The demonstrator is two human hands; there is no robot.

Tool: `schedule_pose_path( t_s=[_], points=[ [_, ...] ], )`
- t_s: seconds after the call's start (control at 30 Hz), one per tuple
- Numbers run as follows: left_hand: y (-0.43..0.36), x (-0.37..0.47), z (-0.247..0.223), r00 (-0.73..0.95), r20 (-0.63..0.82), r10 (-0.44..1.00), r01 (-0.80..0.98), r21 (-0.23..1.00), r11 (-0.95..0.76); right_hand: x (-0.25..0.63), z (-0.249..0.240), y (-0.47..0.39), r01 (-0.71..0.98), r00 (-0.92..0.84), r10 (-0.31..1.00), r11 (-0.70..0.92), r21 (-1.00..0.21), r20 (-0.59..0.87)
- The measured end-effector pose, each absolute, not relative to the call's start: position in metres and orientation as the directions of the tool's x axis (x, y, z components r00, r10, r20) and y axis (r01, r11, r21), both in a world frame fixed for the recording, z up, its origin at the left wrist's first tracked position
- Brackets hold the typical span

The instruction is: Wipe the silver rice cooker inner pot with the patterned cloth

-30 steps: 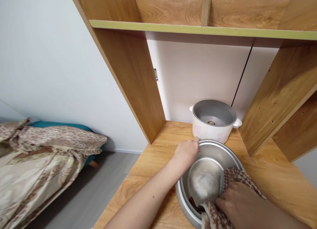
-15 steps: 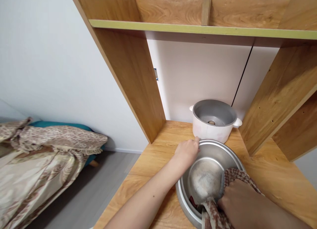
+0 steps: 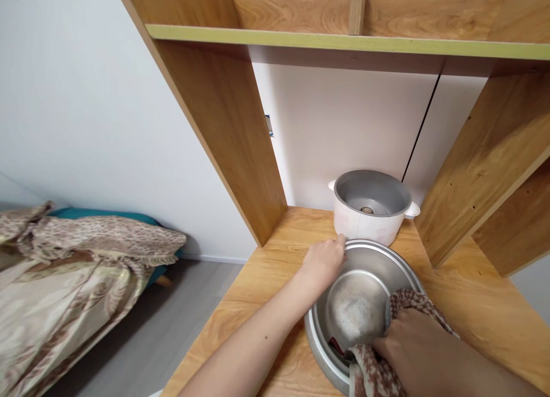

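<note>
A round metal basin (image 3: 358, 302) rests on the wooden desktop. My left hand (image 3: 324, 260) is closed on its far left rim, thumb toward the inside. Over the near right side of the basin, my right hand (image 3: 408, 345) is closed around a brown and cream patterned cloth (image 3: 373, 374). Part of the cloth hangs over the rim, and part lies inside. Beside the cloth, a small dark red item (image 3: 336, 346) shows at the basin's wall; its kind is unclear. Just behind the basin stands a white pot-shaped cooker body (image 3: 365, 228) with a grey inside and two side handles.
Wooden side panels (image 3: 219, 116) flank the desk, and a shelf with a yellow-green edge (image 3: 301, 40) crosses above. To the left, a patterned cover (image 3: 86, 259) drapes over teal furniture on the grey floor (image 3: 172, 305). A white wall stands behind.
My right hand and the cloth have shifted slightly within the basin's near right side. My left hand keeps its hold on the rim. The view has tilted a little downward.
</note>
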State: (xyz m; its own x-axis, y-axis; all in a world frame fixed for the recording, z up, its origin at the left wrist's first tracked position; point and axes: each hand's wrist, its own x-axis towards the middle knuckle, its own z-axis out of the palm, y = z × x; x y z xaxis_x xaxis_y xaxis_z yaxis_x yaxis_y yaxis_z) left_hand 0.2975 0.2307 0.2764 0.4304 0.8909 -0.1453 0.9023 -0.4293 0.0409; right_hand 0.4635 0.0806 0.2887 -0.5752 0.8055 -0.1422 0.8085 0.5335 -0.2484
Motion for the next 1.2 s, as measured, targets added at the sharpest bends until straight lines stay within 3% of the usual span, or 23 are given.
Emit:
schedule_pose_path(
  t_s=[0.23,0.53,0.8,1.2],
  points=[
    [0.230,0.298,0.278,0.432,-0.146,0.890,0.901,0.038,-0.431,0.461,0.297,0.081,0.839,-0.527,0.756,0.536,-0.096,-0.388],
    [0.230,0.298,0.278,0.436,-0.147,0.888,0.900,0.042,-0.434,0.465,0.292,0.077,0.847,-0.530,0.793,0.475,-0.241,-0.301],
    [0.230,0.298,0.277,0.431,-0.150,0.890,0.902,0.045,-0.429,0.468,0.287,0.076,0.842,-0.531,0.779,0.443,-0.308,-0.333],
    [0.229,0.299,0.280,0.431,-0.160,0.888,0.902,0.043,-0.430,0.463,0.298,0.079,0.841,-0.539,0.780,0.475,-0.259,-0.318]
  ],
)
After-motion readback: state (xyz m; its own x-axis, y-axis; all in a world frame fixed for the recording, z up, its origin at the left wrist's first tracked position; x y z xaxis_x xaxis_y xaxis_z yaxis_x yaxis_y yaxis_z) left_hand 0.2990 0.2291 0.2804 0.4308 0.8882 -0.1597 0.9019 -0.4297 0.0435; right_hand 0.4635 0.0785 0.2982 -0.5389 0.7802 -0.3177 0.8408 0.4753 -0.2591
